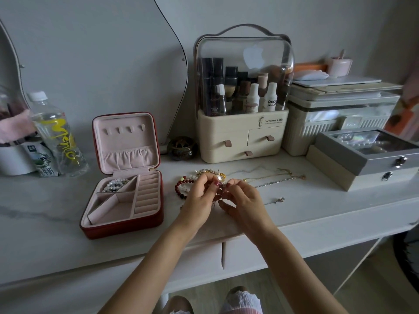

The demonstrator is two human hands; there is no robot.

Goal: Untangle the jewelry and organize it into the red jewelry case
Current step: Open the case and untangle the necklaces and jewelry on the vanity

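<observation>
Between left hand (199,196) and right hand (243,200): tangled jewelry (221,177), pinched.

Bare forearms, red-painted thumbnail (217,183)

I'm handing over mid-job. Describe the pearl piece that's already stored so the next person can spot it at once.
Find the open red jewelry case left of the hands on the white tabletop. In its back-left triangular compartment lies the pearl bracelet. It is the only piece inside; every other compartment shows bare pink lining.

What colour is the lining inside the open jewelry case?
Pale pink lining, inside the red jewelry case; the head view shows it clearly.
</observation>
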